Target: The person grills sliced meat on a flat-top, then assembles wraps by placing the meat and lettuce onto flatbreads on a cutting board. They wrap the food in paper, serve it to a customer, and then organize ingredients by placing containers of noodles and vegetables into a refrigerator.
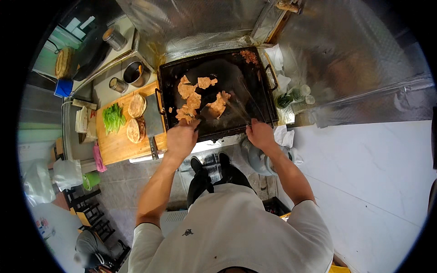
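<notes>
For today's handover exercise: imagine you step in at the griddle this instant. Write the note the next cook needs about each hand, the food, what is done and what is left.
Left hand: closed on a tool at the near edge of the griddle, its tip by the meat pieces.
Right hand: closed on a blurred long tool reaching over the griddle.
Done: meat spread mid-griddle, browned orange; a small heap sits at the far right corner.
Left: meat not yet off the griddle; flatbreads and lettuce wait on the cutting board.
</notes>
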A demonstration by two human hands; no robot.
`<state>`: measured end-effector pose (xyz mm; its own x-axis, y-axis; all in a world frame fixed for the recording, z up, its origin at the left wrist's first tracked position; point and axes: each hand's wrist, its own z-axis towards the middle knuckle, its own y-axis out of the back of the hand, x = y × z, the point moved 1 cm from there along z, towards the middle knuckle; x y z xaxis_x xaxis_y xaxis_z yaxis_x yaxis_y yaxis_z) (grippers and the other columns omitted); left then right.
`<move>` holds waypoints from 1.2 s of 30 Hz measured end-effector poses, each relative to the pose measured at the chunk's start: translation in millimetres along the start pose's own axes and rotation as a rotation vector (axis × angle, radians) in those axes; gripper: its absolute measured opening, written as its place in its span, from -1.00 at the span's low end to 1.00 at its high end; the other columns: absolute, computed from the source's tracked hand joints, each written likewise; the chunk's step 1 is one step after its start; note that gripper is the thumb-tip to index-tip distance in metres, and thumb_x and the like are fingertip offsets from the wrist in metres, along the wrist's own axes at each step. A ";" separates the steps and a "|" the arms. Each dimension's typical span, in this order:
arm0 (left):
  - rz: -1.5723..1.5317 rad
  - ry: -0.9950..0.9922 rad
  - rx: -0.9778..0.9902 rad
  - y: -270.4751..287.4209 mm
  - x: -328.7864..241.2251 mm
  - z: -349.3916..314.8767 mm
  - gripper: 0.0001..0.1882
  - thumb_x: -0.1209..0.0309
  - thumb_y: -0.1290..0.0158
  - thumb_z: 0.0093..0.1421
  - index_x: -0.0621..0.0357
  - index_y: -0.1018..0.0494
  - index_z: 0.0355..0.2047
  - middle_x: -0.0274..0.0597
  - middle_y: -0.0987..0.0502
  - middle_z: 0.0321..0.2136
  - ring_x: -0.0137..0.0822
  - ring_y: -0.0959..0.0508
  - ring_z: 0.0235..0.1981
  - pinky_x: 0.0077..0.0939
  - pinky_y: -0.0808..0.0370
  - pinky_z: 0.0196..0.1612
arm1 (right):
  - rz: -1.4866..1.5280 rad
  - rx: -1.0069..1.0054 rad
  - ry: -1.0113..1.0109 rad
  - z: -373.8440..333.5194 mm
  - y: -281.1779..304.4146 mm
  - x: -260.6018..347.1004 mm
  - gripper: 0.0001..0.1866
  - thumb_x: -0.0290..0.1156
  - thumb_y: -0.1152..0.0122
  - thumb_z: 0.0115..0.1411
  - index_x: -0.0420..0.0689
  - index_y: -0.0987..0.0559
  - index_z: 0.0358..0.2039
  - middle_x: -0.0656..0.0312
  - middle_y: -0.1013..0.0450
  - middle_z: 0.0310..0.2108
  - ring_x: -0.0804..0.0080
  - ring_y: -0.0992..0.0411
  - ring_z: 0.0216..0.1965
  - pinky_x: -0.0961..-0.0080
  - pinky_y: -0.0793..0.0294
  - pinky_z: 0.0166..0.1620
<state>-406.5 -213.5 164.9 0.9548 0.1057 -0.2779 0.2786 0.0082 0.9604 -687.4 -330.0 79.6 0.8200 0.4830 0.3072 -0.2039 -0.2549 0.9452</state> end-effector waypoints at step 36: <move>0.107 0.014 0.210 -8.0 12.4 104.3 -0.61 0.27 -0.20 0.15 0.00 -0.58 0.01 0.04 -0.62 -0.33 0.03 -0.64 -0.27 -0.12 -0.56 -0.19 | 0.030 0.051 0.007 59.3 -14.2 9.9 -0.72 -0.27 -0.08 0.26 -0.26 -0.52 -0.38 -0.10 -0.53 -0.54 -0.11 -0.56 -0.42 0.05 -0.57 -0.32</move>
<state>-386.1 -315.9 151.5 0.9790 0.1084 -0.1729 0.1926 -0.2103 0.9585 -644.6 -371.3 62.7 0.8103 0.4799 0.3363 -0.2010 -0.3115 0.9288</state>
